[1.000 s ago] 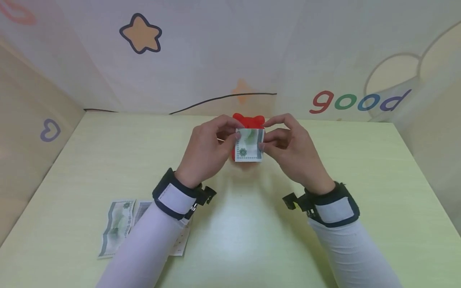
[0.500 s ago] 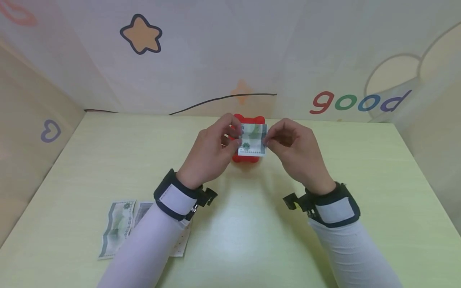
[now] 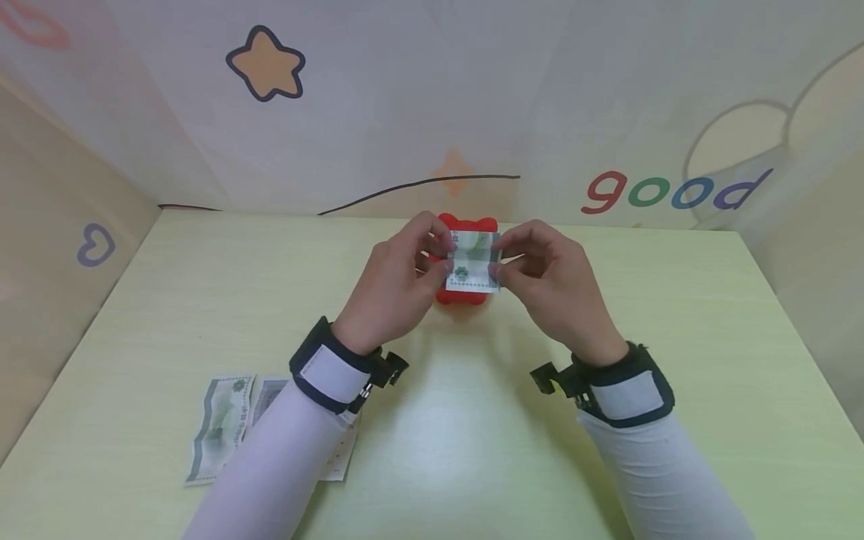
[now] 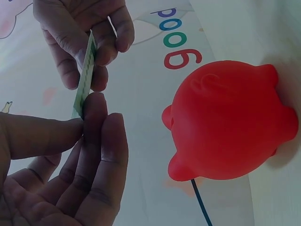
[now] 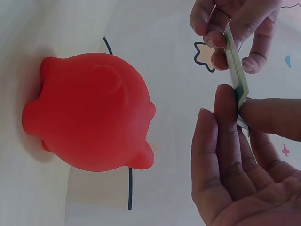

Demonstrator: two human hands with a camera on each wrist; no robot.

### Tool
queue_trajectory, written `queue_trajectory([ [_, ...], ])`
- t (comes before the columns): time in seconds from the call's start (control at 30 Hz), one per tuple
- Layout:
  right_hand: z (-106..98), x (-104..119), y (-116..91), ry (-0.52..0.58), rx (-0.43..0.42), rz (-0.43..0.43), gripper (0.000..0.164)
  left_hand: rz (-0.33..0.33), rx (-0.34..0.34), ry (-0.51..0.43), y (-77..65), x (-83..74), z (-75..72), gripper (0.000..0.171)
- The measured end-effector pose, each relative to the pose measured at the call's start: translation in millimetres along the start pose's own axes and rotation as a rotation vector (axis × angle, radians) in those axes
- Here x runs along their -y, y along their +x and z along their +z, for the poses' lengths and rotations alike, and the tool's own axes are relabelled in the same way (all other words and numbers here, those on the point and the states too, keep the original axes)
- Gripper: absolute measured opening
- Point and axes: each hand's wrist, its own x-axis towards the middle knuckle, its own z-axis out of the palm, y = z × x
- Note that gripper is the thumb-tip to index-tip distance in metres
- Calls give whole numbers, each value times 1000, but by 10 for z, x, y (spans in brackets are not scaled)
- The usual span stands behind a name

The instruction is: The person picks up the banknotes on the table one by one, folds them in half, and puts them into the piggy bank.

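Banknote (image 3: 472, 264), pinched by left hand (image 3: 394, 285) and right hand (image 3: 562, 289), appears higher against the red pig (image 3: 462, 298) than one second ago.

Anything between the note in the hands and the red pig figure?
No separate object shows. The left hand and right hand pinch the note, apart from the red pig figure; both wrist views show fingers on the note's pig-facing side, then open space.
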Motion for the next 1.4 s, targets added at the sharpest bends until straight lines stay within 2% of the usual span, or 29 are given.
queue_trajectory([
  [0.37, 9, -14, 2, 18, -10, -24, 32, -12, 21, -19, -6, -9, -13, 32],
  [0.57, 15, -10, 3, 34, -17, -22, 33, -38, 24, -49, 0, -6, -5, 45],
  [0.8, 15, -5, 13, 64, -9, 6, 45, -65, 20, -64, 7, -26, -9, 57],
  [0.93, 13, -6, 16, 65, -9, 4, 44, -52, 17, -51, 8, -25, -11, 51],
  [1.23, 12, -3, 7, 41, -26, -7, 22, 14, -1, -15, 2, -21, -9, 25],
  [1.4, 8, -12, 7, 4, -10, -8, 17, 7, -10, -6, -6, -25, -6, 16],
])
